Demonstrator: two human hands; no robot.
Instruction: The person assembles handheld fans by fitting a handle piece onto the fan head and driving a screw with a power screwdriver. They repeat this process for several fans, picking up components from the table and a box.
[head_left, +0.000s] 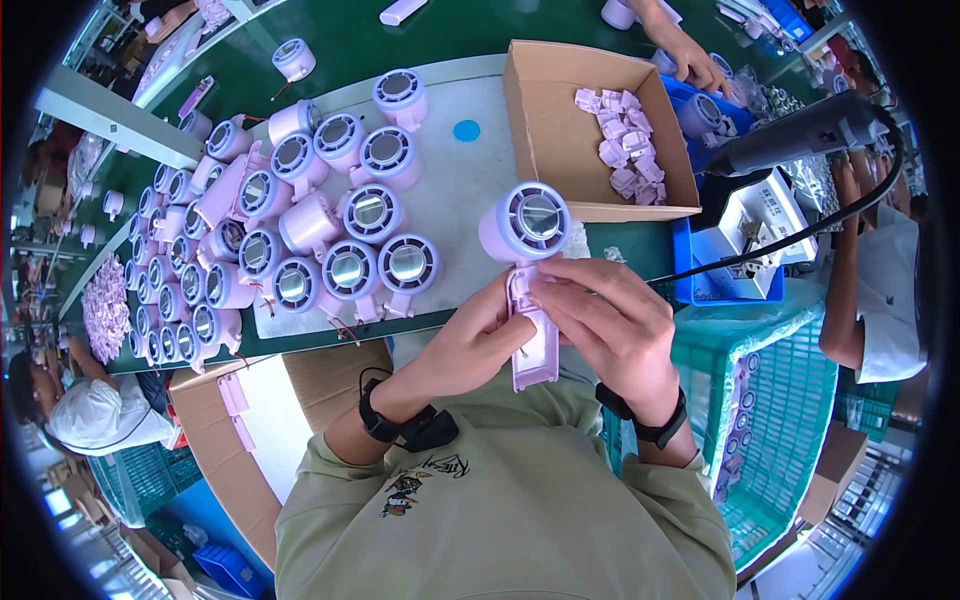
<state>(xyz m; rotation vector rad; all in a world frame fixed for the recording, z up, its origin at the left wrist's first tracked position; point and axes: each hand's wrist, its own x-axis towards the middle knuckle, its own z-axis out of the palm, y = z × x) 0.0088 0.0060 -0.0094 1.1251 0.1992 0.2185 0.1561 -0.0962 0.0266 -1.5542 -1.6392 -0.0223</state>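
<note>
A pink handheld fan [526, 224] with a round grilled head is held upright in front of my chest. Its handle [536, 355] is an open shell below the head. My left hand [462, 342] grips the handle from the left, thumb lying across it. From the right, the fingers of my right hand [622, 315] pinch the top of the handle just under the head; any small part between them is hidden. Many similar fan heads [352, 268], some with short wires, stand and lie on the white board [470, 110] to the left.
An open cardboard box [550, 130] holds small pink plastic parts [630, 140]. A dark power tool [790, 135] with a black cable hangs at right, over blue bins [683, 262]. A green lined crate [790, 390] stands at lower right. Another person's hand [688, 55] reaches in at upper right.
</note>
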